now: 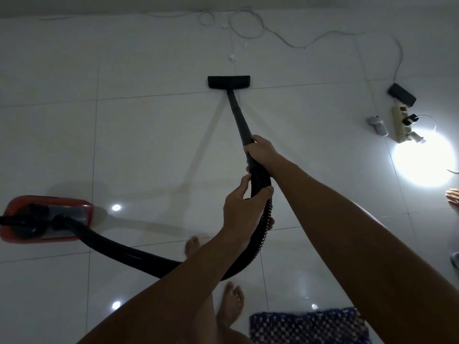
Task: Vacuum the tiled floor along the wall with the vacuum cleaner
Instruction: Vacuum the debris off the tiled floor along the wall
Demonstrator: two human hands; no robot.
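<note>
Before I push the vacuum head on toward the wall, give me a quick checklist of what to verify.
1. Right hand grips the black wand: ok.
2. Left hand holds the ribbed hose: ok.
3. Floor head flat on the tiles: ok, as far as the view shows.
4. Path ahead: not ok, a thin white cable loops along the wall beyond the white scraps.
5. Hose slack to the red vacuum body: ok, it curves loosely past the bare feet.
6. Power strip clear of the head: ok, off to the right.
</note>
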